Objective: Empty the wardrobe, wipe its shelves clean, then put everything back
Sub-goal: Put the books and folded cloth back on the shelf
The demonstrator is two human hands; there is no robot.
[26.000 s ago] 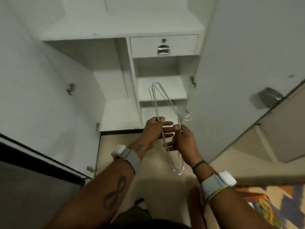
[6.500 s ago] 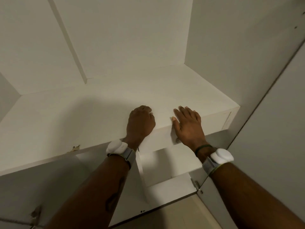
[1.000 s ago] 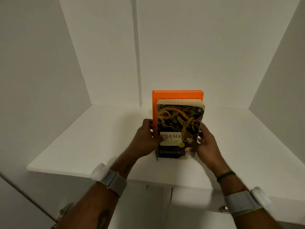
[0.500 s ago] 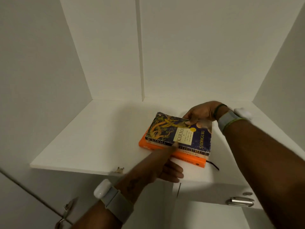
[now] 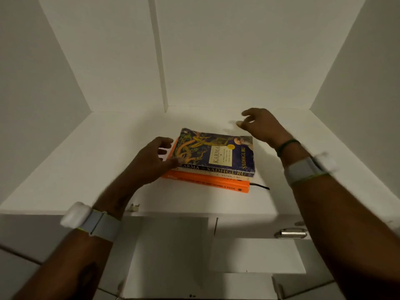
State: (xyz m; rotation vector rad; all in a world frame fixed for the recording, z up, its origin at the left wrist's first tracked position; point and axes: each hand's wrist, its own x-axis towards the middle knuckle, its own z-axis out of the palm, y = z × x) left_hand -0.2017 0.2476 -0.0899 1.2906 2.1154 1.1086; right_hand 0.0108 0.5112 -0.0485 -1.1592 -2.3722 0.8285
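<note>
A stack of three books [image 5: 216, 169] is parked flat on the wardrobe shelf [image 5: 86, 169], roughly mid-shelf, set back a bit from the front edge. The Karma paperback [image 5: 214, 151] is on top, a white-spined book [image 5: 229, 176] is sandwiched under it, and an orange book [image 5: 205, 183] is at the bottom.

The long axis runs side to side, slightly skewed, from the left hand [image 5: 149, 161] across to below the right hand [image 5: 259, 126]. The spines are turned toward the front edge, and the head of the top cover is pointed at the left fingers [image 5: 164, 146]. A black ribbon [image 5: 262, 186] is poked out at the orange book's right end.

The left fingers are loosely curled right at the stack's left end, with the thumb laid on the near-left corner of the cover. It's too blurred to tell whether anything is actually gripped. The right fingers [image 5: 249, 123] are relaxed and spread with nothing held, hung in the air just behind the stack's far-right corner.

Room-wise, a wide run of white shelf is seen left of the left fingers out to the side wall. A narrower strip is left behind the right fingers up to the back panel, and more shelf is seen to their right. A metal drawer handle [image 5: 291, 233] is tucked under the front edge, below the right wrist.
</note>
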